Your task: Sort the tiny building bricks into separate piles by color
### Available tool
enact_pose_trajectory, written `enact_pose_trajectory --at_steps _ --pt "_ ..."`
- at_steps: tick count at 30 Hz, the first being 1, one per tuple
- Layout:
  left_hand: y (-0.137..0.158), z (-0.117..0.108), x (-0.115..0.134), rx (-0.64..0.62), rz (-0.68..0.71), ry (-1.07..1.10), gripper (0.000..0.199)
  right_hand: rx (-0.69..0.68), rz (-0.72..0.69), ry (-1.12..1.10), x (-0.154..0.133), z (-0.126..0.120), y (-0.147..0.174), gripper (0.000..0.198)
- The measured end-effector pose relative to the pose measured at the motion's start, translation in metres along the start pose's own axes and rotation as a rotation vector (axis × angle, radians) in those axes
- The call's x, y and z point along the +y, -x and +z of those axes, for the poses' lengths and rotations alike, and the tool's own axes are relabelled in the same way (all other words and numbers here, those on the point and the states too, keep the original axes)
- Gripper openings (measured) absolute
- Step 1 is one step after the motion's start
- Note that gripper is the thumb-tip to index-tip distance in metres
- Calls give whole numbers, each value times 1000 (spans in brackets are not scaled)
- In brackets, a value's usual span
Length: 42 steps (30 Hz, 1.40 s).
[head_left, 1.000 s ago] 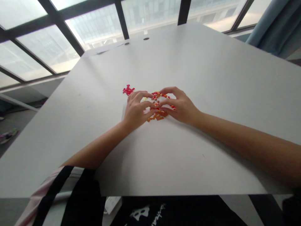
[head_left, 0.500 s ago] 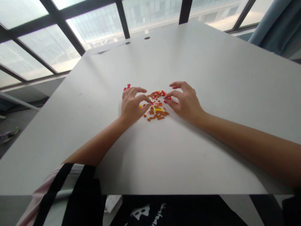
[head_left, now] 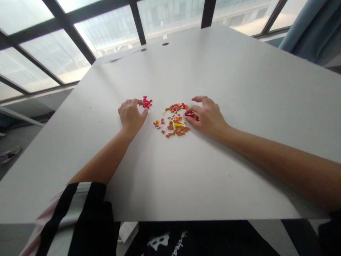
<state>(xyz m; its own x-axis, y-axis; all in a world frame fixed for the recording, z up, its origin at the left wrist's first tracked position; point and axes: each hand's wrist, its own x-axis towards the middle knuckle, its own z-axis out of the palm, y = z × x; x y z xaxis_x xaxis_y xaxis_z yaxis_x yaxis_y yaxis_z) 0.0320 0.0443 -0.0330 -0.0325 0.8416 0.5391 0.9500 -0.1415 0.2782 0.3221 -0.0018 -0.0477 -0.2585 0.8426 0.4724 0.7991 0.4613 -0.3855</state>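
Note:
Small toy building bricks lie on a white table. My left hand [head_left: 131, 114] is beside a small pile of red bricks [head_left: 146, 102], thumb and index finger apart, with no brick visible between them. Resting over the right side of the mixed pile is my right hand [head_left: 209, 115]; its fingers are curved and spread. Some red and brown bricks [head_left: 193, 115] show between its thumb and fingers, on the table. Brown bricks [head_left: 179, 132] and a yellow piece [head_left: 178, 124] lie between the hands, with red and orange bricks [head_left: 178, 106] behind them.
The white table [head_left: 170, 177] stretches to large windows [head_left: 112, 30] at the back. Two round holes [head_left: 165, 44] sit near its far edge. A blue-grey curtain [head_left: 311, 32] hangs at the right. A white box-like object [head_left: 128, 231] is below the front edge.
My left hand has moved left from the mixed pile to the red pile, uncovering yellow and brown bricks. My right hand has barely moved, its fingertips now slightly lower.

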Motion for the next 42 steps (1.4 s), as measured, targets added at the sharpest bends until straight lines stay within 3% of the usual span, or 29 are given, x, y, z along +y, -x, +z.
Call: enact_pose_trajectory --at_steps 3,7,14,22,28,42 --pt "2 1 2 11 66 21 4 25 12 10 1 1 0 18" --pt "4 1 3 -26 127 49 7 31 13 5 2 2 0 16" --pt "5 -1 6 -40 95 62 15 12 -17 -42 4 1 -2 15" --pt "5 2 4 -24 85 27 10 40 10 -18 2 1 -1 21" --pt "5 0 6 -25 103 25 8 0 23 4 -5 -3 0 13" --pt "13 -7 20 -2 355 62 7 -14 -18 -8 -4 -2 0 14"
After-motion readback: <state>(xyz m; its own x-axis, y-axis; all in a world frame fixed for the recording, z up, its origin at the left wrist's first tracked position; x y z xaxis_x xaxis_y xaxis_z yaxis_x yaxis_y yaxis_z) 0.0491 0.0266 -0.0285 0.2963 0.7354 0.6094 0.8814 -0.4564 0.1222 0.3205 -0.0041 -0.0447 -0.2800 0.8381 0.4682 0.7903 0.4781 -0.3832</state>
